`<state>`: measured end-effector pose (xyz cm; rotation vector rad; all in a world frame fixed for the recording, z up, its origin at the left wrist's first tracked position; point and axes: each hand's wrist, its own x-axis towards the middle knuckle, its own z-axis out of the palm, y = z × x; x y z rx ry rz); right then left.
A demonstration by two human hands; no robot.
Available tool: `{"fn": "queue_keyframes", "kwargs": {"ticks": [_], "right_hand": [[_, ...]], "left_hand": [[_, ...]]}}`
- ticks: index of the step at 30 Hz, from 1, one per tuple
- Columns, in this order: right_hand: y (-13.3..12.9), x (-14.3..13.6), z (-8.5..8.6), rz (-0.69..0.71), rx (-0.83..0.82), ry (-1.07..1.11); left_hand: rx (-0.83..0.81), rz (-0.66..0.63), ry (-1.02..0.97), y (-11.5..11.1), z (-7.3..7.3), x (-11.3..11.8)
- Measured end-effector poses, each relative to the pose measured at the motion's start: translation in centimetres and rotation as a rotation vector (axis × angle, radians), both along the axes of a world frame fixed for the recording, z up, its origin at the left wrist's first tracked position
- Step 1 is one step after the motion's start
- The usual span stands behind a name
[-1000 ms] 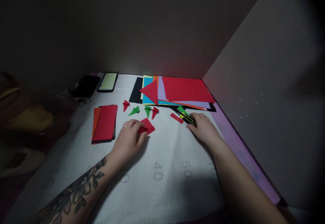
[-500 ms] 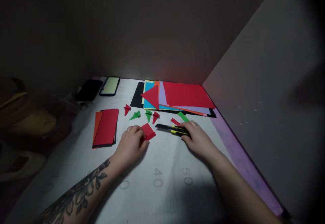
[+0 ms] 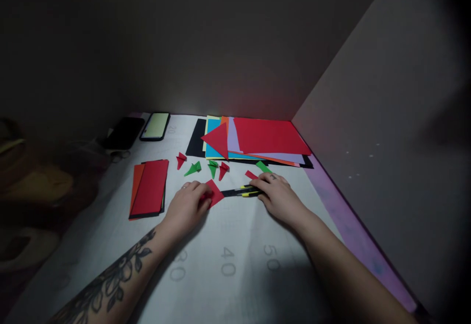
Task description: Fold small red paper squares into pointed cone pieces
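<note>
My left hand (image 3: pixel 190 205) has its fingers closed on a small red paper piece (image 3: pixel 215 194) on the white mat. In my right hand (image 3: pixel 277 194) is a black and yellow craft knife (image 3: pixel 243 191), pointing left, its tip at the paper's right corner. Just beyond my hands lie small folded pieces: a red one (image 3: pixel 180 160) and a green one (image 3: pixel 193 168) at the left, another green one (image 3: pixel 213 168) and another red one (image 3: pixel 223 170) to their right. A green strip (image 3: pixel 263 167) and a red strip (image 3: pixel 250 174) lie beyond my right fingers.
Red, orange and black paper rectangles (image 3: pixel 150 187) are stacked at the left. Large coloured sheets (image 3: pixel 272 137) with a red triangle (image 3: pixel 219 140) on them lie by the wall. A phone (image 3: pixel 155 126) and a dark object (image 3: pixel 125 133) are at the back left.
The knife has moved left and turned, and its tip now meets the red paper's corner. The red paper has turned slightly in my left hand. The view has shifted a little.
</note>
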<state>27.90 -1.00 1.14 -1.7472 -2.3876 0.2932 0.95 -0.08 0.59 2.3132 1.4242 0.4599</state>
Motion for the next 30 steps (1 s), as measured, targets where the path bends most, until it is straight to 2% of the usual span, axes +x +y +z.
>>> {"fn": "queue_keyframes", "kwargs": {"ticks": [5, 7, 13, 17, 30], "right_hand": [[0.3, 0.2, -0.1, 0.033, 0.030, -0.006], [0.5, 0.2, -0.2, 0.047, 0.054, -0.010], [0.9, 0.5, -0.3, 0.090, 0.066, -0.049], [1.0, 0.3, 0.0, 0.104, 0.049, -0.072], [0.2, 0.0, 0.5, 0.103, 0.101, -0.185]], "left_hand": [[0.044, -0.196, 0.017, 0.2, -0.7, -0.4], [0.068, -0.237, 0.033, 0.3, -0.8, -0.6], [0.098, -0.236, 0.122, 0.3, 0.0, -1.0], [0.056, -0.239, 0.149, 0.2, 0.6, -1.1], [0.005, -0.230, 0.148, 0.4, 0.3, -1.0]]}}
